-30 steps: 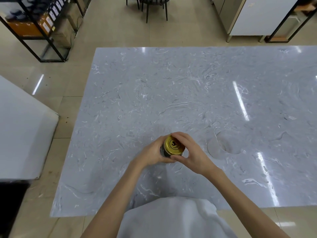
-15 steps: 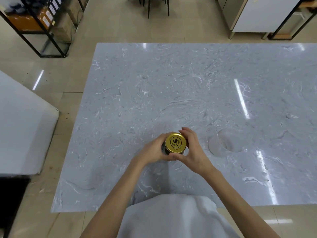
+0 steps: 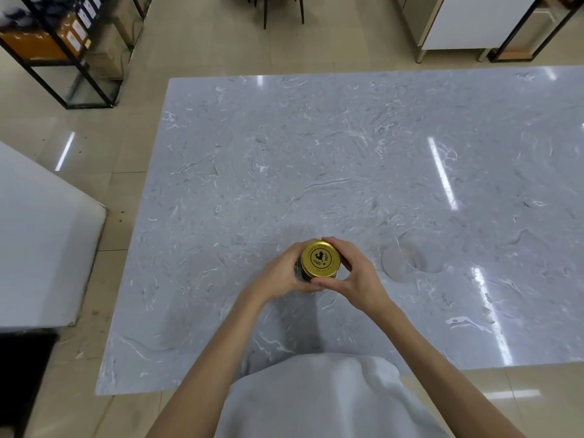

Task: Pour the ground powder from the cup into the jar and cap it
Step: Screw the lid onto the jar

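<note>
A gold lid (image 3: 320,259) with a black emblem sits on top of the jar (image 3: 299,272), which stands on the grey marble table near its front edge. Only a dark sliver of the jar's side shows between my fingers. My left hand (image 3: 279,275) wraps the jar's body from the left. My right hand (image 3: 355,273) curls around the lid's rim from the right, thumb at the front. A clear plastic cup (image 3: 407,259) lies on its side on the table, a little to the right of my right hand.
The marble table (image 3: 347,159) stretches far and to the right. A white table (image 3: 38,248) stands to the left across a floor gap. Black metal shelving (image 3: 60,49) is at the far left, a cabinet (image 3: 474,20) and chair legs beyond the table.
My right hand has shifted its grip around the lid, and the emblem on the lid has turned. The jar stays in the same spot under both hands.
</note>
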`<state>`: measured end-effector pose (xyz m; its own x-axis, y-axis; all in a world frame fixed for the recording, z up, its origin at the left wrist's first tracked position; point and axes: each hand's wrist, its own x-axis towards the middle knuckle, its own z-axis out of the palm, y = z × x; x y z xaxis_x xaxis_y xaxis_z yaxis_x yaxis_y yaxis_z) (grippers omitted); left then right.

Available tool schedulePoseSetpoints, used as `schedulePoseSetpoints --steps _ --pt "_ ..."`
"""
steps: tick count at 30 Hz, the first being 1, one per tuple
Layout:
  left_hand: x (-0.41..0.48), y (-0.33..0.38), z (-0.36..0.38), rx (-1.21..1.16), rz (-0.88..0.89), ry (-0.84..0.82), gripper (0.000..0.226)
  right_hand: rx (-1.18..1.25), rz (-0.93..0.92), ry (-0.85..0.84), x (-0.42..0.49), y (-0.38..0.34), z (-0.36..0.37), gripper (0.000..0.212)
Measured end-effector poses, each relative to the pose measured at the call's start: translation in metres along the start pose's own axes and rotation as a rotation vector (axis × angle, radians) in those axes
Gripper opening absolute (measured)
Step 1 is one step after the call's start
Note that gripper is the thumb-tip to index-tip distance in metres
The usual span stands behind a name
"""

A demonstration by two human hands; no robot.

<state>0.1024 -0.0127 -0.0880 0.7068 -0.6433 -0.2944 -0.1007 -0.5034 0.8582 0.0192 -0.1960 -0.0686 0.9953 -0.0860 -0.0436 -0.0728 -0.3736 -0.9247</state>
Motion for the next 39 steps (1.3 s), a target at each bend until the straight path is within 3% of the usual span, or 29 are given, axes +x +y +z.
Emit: schedulePoseSetpoints --steps 6,11,16,18,21,27,30,32,34,37,39 --pt "0.004 -0.002 -0.002 -0.021 0.01 -0.023 0.09 -0.049 0.054 -0.133 0.012 -0.006 -0.013 0.08" --pt "0.017 -0.002 -0.018 0.066 0.026 -0.188 0.096 -0.161 0.006 -0.345 0.031 -0.006 -0.029 0.081" --pt "0.022 -0.005 -0.024 0.105 0.042 -0.246 0.102 -0.174 -0.013 -0.383 0.035 -0.004 -0.03 0.082" --pt "0.022 -0.005 -0.022 0.105 0.055 -0.234 0.1 -0.124 -0.028 -0.325 0.026 -0.002 -0.025 0.079" --pt "0.013 -0.008 -0.011 0.04 0.063 -0.117 0.092 -0.046 -0.028 -0.094 0.005 0.001 -0.003 0.076" --pt "-0.003 -0.009 0.016 -0.092 0.038 0.102 0.081 0.115 0.148 0.312 -0.022 -0.009 0.046 0.082" --pt "-0.004 -0.01 0.02 -0.111 0.019 0.138 0.08 0.13 0.213 0.304 -0.019 -0.014 0.05 0.088" --pt "-0.004 -0.007 0.019 -0.066 0.011 0.123 0.078 0.03 0.198 0.208 -0.017 -0.015 0.041 0.098" --pt "-0.003 -0.006 0.016 -0.026 0.012 0.091 0.08 -0.234 0.099 0.143 -0.016 -0.017 0.027 0.105" --pt "0.0 -0.006 0.012 -0.044 0.003 0.051 0.084 -0.595 -0.157 0.031 -0.006 -0.029 0.013 0.087" --pt "0.001 -0.007 0.01 -0.056 0.001 0.03 0.086 -0.615 -0.2 -0.087 0.002 -0.035 0.002 0.077"
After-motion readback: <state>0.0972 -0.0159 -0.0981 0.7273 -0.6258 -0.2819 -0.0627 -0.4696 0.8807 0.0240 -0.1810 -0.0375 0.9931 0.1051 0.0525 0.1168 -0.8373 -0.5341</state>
